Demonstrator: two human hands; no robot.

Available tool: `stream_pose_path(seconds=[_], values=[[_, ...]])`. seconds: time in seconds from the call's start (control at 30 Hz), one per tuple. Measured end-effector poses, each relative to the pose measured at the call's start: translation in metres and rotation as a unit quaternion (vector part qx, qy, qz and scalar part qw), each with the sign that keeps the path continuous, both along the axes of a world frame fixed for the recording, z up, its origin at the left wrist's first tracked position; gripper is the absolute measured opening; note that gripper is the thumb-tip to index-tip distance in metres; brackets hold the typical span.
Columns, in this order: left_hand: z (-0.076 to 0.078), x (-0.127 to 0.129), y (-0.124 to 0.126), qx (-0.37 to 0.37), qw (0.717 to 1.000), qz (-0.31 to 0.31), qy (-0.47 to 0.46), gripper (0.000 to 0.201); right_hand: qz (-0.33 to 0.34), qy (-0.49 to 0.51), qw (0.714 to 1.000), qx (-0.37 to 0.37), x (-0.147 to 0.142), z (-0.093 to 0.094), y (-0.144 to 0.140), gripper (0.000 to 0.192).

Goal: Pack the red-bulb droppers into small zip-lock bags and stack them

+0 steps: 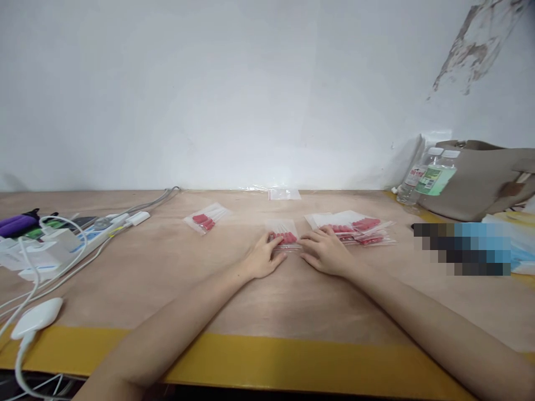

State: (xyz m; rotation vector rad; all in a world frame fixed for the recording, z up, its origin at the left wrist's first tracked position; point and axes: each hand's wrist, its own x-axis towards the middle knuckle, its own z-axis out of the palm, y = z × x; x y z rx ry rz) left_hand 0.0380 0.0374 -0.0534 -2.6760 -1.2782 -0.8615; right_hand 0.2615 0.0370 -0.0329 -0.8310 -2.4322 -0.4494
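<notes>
A small clear plastic bag [286, 234] with several red-ended pieces on pale thin stems lies flat on the table between my hands. My left hand [261, 259] rests at its left edge, fingertips touching the plastic and thumb held apart near the lower edge. On the other side, my right hand [328, 253] lies with fingers spread, its tips by the bag's right edge. Just beyond my right hand is an overlapping pile of similar bags [365, 224]. Another such bag [204, 217] lies by itself to the left.
A flat clear bag [285, 194] lies by the wall. At left are a power strip [102, 228], white chargers [52, 253], cables and a purple item [19, 224]. Plastic bottles [434, 175] and a grey-beige handbag [485, 181] stand at right, near a blurred-out patch.
</notes>
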Motion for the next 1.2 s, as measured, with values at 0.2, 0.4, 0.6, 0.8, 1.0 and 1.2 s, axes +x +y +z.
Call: stream_pose_path(seconds=[0.2,0.4,0.6,0.8,1.0,1.2], values=[[0.005,0.002,-0.003,-0.002,1.000,-0.027,0.009,0.043,-0.008,-0.033,0.999,0.030,-0.003,-0.009,0.005,0.018],[0.003,-0.007,0.005,0.027,0.996,-0.087,0.009,0.036,-0.015,-0.007,1.000,-0.021,-0.012,-0.007,0.010,0.019],[-0.001,-0.013,0.013,0.023,0.995,-0.090,-0.037,0.024,0.036,0.120,0.987,-0.105,-0.011,-0.019,0.013,0.023],[0.003,-0.015,0.012,-0.001,0.993,-0.115,-0.037,0.023,0.035,0.041,0.998,0.045,-0.005,-0.027,0.022,0.020],[0.002,-0.014,0.011,0.001,0.992,-0.121,-0.032,0.025,0.004,-0.018,0.991,0.133,-0.007,-0.021,0.023,0.024],[0.000,-0.013,0.012,0.008,0.994,-0.109,-0.022,0.026,-0.013,-0.019,0.993,0.115,-0.007,-0.020,0.022,0.024]])
